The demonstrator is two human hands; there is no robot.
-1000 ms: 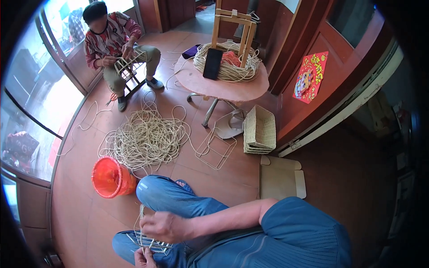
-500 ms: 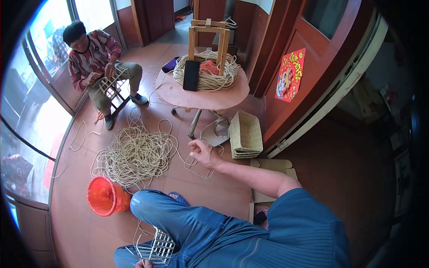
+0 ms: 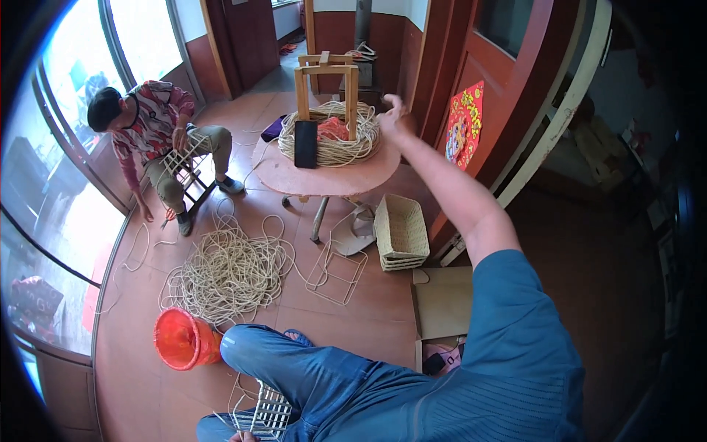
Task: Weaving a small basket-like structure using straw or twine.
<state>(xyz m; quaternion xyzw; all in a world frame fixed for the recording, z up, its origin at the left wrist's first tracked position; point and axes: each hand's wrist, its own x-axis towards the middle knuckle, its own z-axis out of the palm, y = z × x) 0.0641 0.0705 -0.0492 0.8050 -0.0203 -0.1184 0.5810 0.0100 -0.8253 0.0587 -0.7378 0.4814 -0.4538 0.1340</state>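
On my lap lies a partly woven lattice panel (image 3: 273,409) of pale cord, loose cord ends sticking out to its left. At the lower picture edge, my left hand (image 3: 244,436) is closed on the panel's cords and is mostly cut off. My right arm stretches far forward, and my right hand (image 3: 398,124) is raised beside the table's right edge. Its fingers are partly bent and apart, with no cord visible in them. A coil of pale cord (image 3: 346,153) on the pink table (image 3: 324,183) is the thing nearest that hand.
A heap of loose cord (image 3: 236,272) covers the floor ahead, with an orange-red bucket (image 3: 185,340) near my knee. Stacked woven baskets (image 3: 403,230), a cap (image 3: 353,234) and a wire frame (image 3: 335,278) lie by the table. A seated co-worker (image 3: 158,140) holds another lattice frame.
My right hand has swung forward and to the right, up beside the table. The co-worker has bent lower, one hand now reaching toward the floor. My left hand stays at the panel.
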